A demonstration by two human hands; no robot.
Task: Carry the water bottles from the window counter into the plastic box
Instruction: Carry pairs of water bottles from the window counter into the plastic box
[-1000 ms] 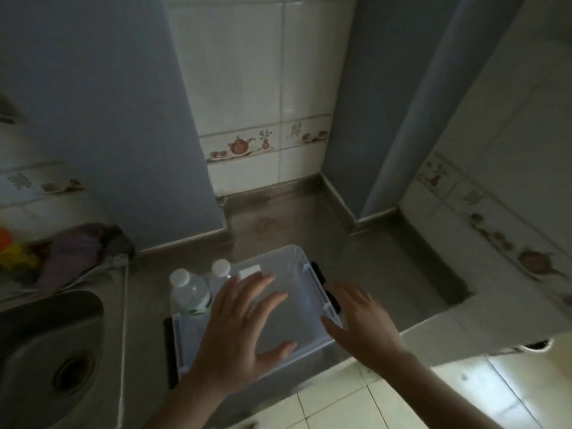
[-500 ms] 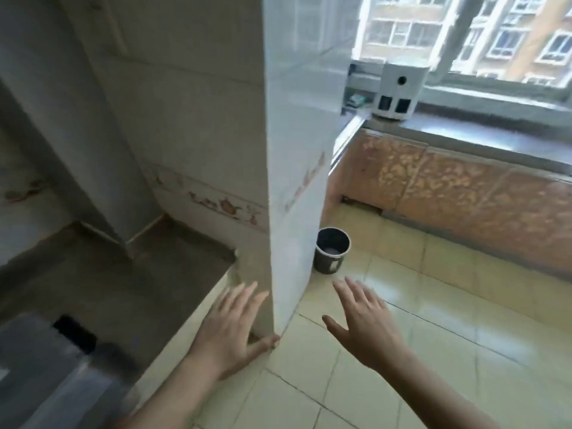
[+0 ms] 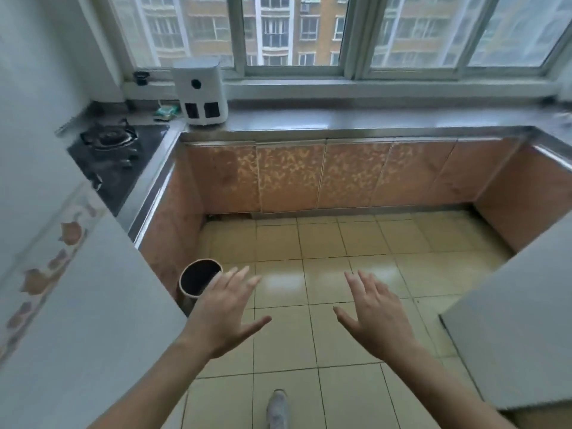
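Stove far left on counter; white appliance in corner under window, no readable label. Bin on floor by cabinet. Left hand, right hand both empty, fingers spread, raised ahead, likely reaching toward counter. Bottles, box not in view. No legible writing.

Daylit windows; steel counter, orange cabinets, yellow tiled floor

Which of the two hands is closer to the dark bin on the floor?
The left hand: its fingers overlap the dark bin's rim in view, while the right hand is over bare tiles.
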